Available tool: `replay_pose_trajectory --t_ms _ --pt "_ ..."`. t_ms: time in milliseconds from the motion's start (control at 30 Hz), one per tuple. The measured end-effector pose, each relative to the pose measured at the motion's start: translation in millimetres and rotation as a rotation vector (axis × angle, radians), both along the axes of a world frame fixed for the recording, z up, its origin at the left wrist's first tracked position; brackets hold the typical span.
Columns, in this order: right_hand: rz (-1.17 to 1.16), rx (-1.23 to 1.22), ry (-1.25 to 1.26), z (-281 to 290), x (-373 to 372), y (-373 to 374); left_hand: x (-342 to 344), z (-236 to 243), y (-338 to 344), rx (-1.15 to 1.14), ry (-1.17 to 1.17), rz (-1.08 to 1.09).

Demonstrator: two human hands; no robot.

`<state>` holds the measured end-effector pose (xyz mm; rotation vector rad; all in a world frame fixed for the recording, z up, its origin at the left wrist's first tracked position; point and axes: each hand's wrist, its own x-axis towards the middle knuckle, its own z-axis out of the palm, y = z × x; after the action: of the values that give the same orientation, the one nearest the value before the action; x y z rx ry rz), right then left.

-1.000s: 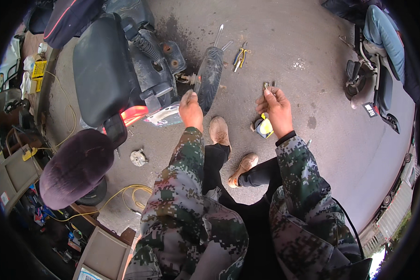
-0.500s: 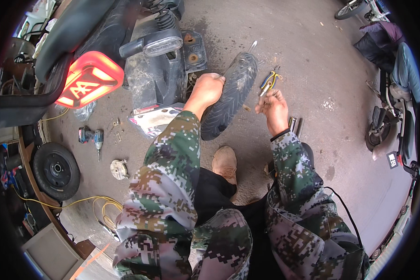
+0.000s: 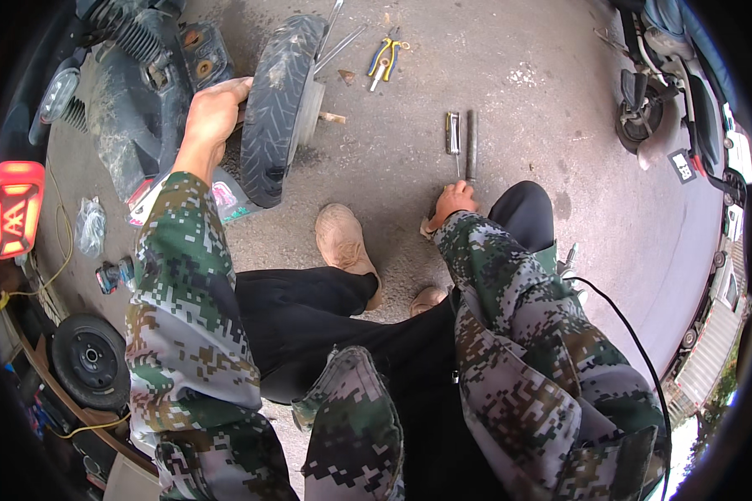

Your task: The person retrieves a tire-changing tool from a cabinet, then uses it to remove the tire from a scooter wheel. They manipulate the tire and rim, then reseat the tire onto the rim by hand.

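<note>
"Fingers (image 3: 239, 88) of the left hand (image 3: 211, 121) met the left side of a tyred wheel (image 3: 280, 108). How was that best done?"

"Probably with steady, light support: the wheel stood upright, just right of the scooter body (image 3: 129, 117), and might have tipped if let go."

"How far open were the fingers?"

"Left ones were bent and close together against the wheel; their tips were hidden, so I could not tell whether they gripped. The right hand (image 3: 454, 203) was low, partly curled, just below a slim-shafted tool (image 3: 453, 134) and a dark bar (image 3: 472, 146). Whether it held anything was hidden."

"Anything else?"

"Blue-and-yellow pliers (image 3: 384, 60) lay right of the wheel."
</note>
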<state>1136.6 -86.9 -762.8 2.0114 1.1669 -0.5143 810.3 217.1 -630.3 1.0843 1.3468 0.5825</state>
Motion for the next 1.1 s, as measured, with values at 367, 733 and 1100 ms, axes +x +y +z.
replay_pose_trajectory --t_ms 367,733,1100 --pt "0.166 0.346 0.123 -63 7 48 -14 -7 4 0.008 0.045 0.128" --pt "0.154 0.041 0.141 -48 11 4 -5 -6 -22 0.174 0.116 0.058" --pt "0.001 0.546 0.464 55 -1 204 3 -16 -18 0.06 0.077 0.108"
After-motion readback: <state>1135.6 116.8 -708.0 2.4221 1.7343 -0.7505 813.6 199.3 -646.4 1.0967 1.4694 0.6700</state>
